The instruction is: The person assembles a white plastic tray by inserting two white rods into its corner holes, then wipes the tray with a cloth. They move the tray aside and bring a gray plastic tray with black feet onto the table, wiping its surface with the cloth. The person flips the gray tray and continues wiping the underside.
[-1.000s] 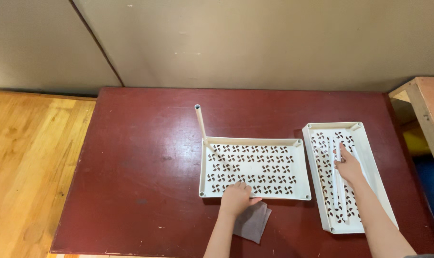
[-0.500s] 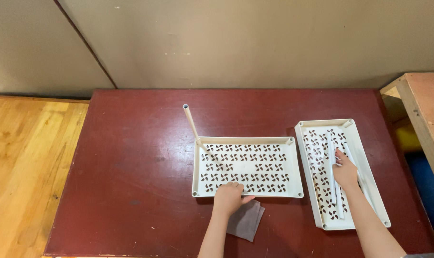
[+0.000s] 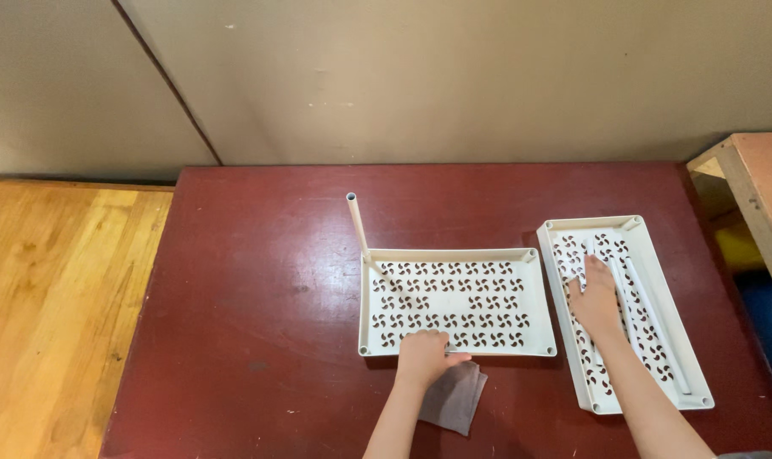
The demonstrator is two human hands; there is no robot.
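Two white perforated plastic trays lie on a dark red table [image 3: 258,280]. My left hand [image 3: 424,357] grips the near rim of the middle tray [image 3: 454,255], fingers curled over its edge. A white tube [image 3: 358,228] stands upright in that tray's far left corner. My right hand [image 3: 596,297] rests flat inside the right tray [image 3: 649,246], fingers spread over several loose white tubes [image 3: 649,314] lying lengthwise in it. Whether the fingers pinch a tube is hidden.
A grey cloth [image 3: 454,399] lies on the table just under my left wrist. A wooden bench or stool [image 3: 760,183] stands off the table's right edge. A wooden floor [image 3: 54,297] is at left, and a wall runs behind the table.
The view has shifted slightly, so the trays sit lower and further left in the picture. Both hands stay where they were on the trays.
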